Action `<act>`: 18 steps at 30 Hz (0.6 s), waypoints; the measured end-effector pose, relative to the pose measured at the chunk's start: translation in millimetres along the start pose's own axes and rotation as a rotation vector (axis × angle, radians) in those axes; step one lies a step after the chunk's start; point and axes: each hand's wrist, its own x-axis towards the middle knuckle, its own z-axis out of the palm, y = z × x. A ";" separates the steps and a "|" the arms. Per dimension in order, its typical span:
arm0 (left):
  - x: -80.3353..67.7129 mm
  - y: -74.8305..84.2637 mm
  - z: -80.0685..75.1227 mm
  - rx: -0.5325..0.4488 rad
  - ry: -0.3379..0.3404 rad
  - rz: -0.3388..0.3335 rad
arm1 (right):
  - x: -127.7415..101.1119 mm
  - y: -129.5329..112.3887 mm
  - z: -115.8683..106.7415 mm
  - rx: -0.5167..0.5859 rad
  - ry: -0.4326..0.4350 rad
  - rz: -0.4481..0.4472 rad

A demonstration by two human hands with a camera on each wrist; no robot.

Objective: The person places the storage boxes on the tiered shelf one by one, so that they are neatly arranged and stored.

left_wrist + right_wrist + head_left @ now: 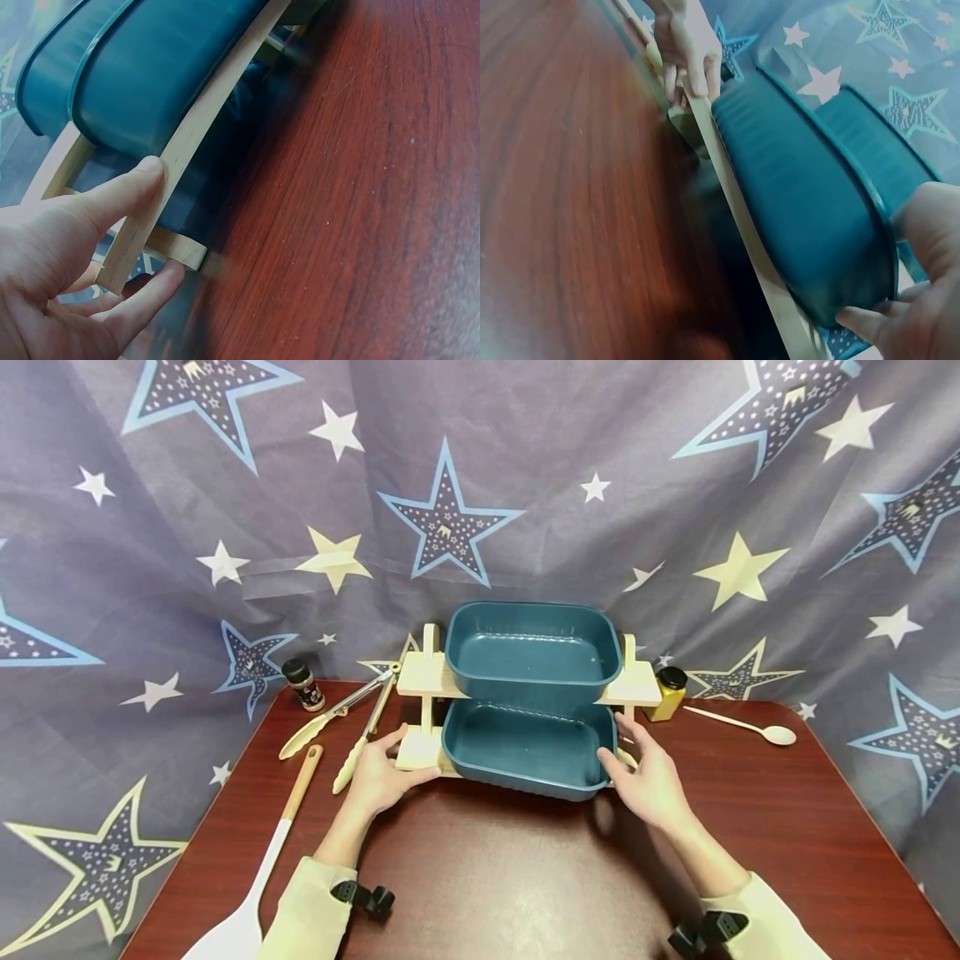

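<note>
A two-tier wooden rack point(424, 674) stands against the curtain with a teal rectangular bin on each tier. The upper bin point(536, 647) sits level between the uprights. Below it, the lower bin point(525, 747) is slightly skewed, its right front corner past the shelf edge. My left hand point(381, 777) grips the left end of the lower shelf point(180, 157), thumb on the front edge and fingers beneath. At the opposite side my right hand point(651, 781) holds the lower bin's right end, its thumb at the rim; some fingers are hidden behind the bin.
Left of the rack lie tongs point(360, 702) with cream tips, a dark-lidded spice jar point(303, 685) and a white turner point(273, 852) with a wooden handle. A yellow jar point(666, 695) and a white spoon point(776, 735) are on the right. The star-patterned curtain point(525, 552) hangs behind.
</note>
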 end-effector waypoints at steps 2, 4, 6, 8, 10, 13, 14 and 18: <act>-0.2 -0.3 0.8 -0.003 0.002 -0.006 | -3.8 -0.8 1.4 -0.019 0.002 -0.009; 0.0 -0.9 1.0 -0.004 0.004 -0.007 | -5.9 -2.1 2.8 -0.017 0.002 -0.019; 0.3 -0.8 0.8 -0.005 0.004 -0.007 | -6.6 -3.3 4.0 -0.011 0.000 -0.024; 0.4 -0.5 0.8 -0.007 -0.001 -0.010 | -6.7 -3.7 4.8 -0.013 -0.001 -0.021; 0.5 -0.1 0.8 -0.009 -0.007 -0.009 | -6.2 -3.4 5.0 -0.007 -0.003 -0.012; 0.5 -0.1 0.7 -0.010 -0.004 -0.012 | -4.5 -3.4 4.4 -0.005 -0.009 -0.015; 0.5 -0.1 0.7 -0.009 -0.004 -0.012 | -3.7 -3.4 3.9 -0.004 -0.011 -0.019; 0.3 0.0 0.9 -0.007 -0.007 -0.014 | -0.7 -3.4 0.9 -0.002 -0.033 -0.037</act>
